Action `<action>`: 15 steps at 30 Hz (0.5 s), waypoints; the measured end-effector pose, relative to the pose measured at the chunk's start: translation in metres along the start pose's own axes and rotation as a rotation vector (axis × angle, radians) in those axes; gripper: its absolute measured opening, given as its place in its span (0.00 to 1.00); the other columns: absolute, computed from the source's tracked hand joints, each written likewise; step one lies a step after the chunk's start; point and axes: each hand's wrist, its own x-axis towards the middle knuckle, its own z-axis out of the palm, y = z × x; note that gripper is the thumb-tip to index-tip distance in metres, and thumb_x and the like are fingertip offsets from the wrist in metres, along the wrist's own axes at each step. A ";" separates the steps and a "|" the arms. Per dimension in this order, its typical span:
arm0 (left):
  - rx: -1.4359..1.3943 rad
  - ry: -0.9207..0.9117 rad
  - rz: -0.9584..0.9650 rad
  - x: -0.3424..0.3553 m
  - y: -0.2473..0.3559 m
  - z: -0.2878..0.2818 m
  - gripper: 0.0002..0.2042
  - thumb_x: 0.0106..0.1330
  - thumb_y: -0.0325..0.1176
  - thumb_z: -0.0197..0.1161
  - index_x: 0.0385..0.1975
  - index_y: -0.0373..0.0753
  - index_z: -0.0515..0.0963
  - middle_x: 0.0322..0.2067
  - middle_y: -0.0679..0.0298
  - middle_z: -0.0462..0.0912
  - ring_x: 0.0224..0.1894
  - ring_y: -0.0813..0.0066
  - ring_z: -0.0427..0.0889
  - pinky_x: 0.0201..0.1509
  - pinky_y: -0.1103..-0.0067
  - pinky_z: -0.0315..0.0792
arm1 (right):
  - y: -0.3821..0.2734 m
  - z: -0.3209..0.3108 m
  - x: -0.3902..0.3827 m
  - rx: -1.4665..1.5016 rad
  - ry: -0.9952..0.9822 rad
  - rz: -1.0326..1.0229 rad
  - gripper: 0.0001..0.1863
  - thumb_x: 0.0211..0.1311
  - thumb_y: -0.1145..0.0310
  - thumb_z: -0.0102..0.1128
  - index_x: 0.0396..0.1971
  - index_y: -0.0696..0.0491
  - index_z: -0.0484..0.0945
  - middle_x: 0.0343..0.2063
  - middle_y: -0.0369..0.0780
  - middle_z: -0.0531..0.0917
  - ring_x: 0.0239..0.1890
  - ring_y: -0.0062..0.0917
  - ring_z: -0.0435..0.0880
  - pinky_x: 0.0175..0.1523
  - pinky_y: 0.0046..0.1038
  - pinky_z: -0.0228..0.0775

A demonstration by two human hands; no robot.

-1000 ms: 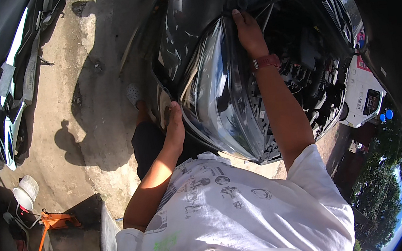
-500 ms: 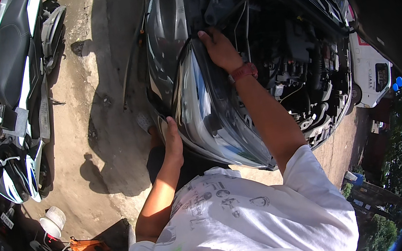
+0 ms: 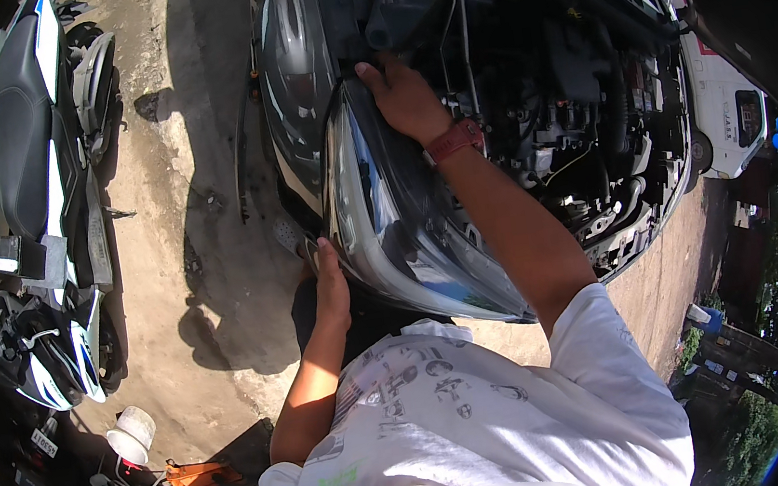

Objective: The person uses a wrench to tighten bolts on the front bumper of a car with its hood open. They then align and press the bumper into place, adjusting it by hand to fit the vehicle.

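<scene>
Motorcycle: along the left, open concrete ground (image 3: pixel 165 358) between it and the car
Left hand (image 3: pixel 332 294): against the car's lower outer edge, fingers mostly hidden — grip can't be told
Headlight (image 3: pixel 390 214): at the car's front corner; long axis slants down rightward, lens facing lower left
Right hand (image 3: pixel 411 104): over its upper end, fingers bent — hold unclear
Engine bay (image 3: pixel 578 123): uncovered, rightward

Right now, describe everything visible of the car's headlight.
The headlight is long and curved, with a clear, glossy, plastic-looking lens catching reflections. It lies between the dark fender and the open engine bay. The right hand is on its narrow upper end; the left hand is by its outer edge, contact unclear.
</scene>
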 end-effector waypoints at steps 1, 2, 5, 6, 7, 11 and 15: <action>0.020 -0.018 -0.010 -0.001 0.001 0.000 0.50 0.77 0.75 0.39 0.83 0.36 0.49 0.81 0.52 0.55 0.82 0.58 0.53 0.84 0.63 0.45 | 0.002 0.000 0.001 -0.009 -0.015 0.013 0.35 0.81 0.44 0.51 0.63 0.65 0.77 0.55 0.65 0.82 0.62 0.60 0.80 0.67 0.45 0.71; 0.043 -0.012 -0.016 -0.003 0.001 0.000 0.49 0.77 0.74 0.38 0.83 0.35 0.50 0.81 0.51 0.54 0.83 0.58 0.53 0.84 0.64 0.45 | 0.004 0.000 0.002 0.009 -0.029 0.011 0.35 0.80 0.43 0.51 0.62 0.65 0.77 0.55 0.65 0.83 0.61 0.60 0.80 0.66 0.45 0.72; 0.123 0.023 0.026 -0.006 -0.001 0.001 0.46 0.80 0.71 0.36 0.81 0.33 0.53 0.80 0.49 0.56 0.82 0.57 0.54 0.84 0.66 0.46 | 0.009 0.000 0.004 0.010 -0.084 0.021 0.35 0.80 0.43 0.52 0.62 0.64 0.77 0.54 0.64 0.83 0.60 0.59 0.81 0.65 0.45 0.72; 0.173 0.034 0.072 -0.007 -0.004 0.001 0.44 0.81 0.68 0.35 0.79 0.31 0.55 0.78 0.47 0.58 0.81 0.56 0.56 0.83 0.66 0.47 | 0.009 0.000 0.003 -0.012 -0.062 0.014 0.35 0.80 0.43 0.53 0.62 0.64 0.77 0.53 0.63 0.84 0.60 0.59 0.82 0.65 0.44 0.72; 0.224 0.046 0.124 -0.005 -0.006 0.001 0.42 0.82 0.66 0.34 0.77 0.30 0.57 0.76 0.46 0.60 0.80 0.55 0.58 0.83 0.67 0.48 | 0.009 0.000 0.003 -0.032 -0.037 0.000 0.35 0.79 0.43 0.53 0.62 0.64 0.78 0.52 0.63 0.84 0.60 0.58 0.82 0.64 0.44 0.73; 0.252 0.088 0.191 0.004 -0.019 -0.001 0.39 0.85 0.62 0.35 0.76 0.31 0.60 0.75 0.47 0.63 0.79 0.59 0.59 0.81 0.71 0.49 | 0.007 0.003 0.000 -0.018 -0.052 -0.013 0.34 0.79 0.43 0.53 0.61 0.64 0.78 0.52 0.62 0.85 0.60 0.58 0.82 0.64 0.43 0.72; 0.275 0.167 0.227 0.011 -0.025 -0.001 0.33 0.86 0.57 0.37 0.68 0.29 0.68 0.65 0.34 0.72 0.70 0.39 0.70 0.75 0.61 0.62 | 0.002 0.005 -0.004 -0.053 -0.027 -0.053 0.34 0.80 0.44 0.52 0.59 0.64 0.79 0.51 0.64 0.84 0.59 0.59 0.82 0.64 0.46 0.73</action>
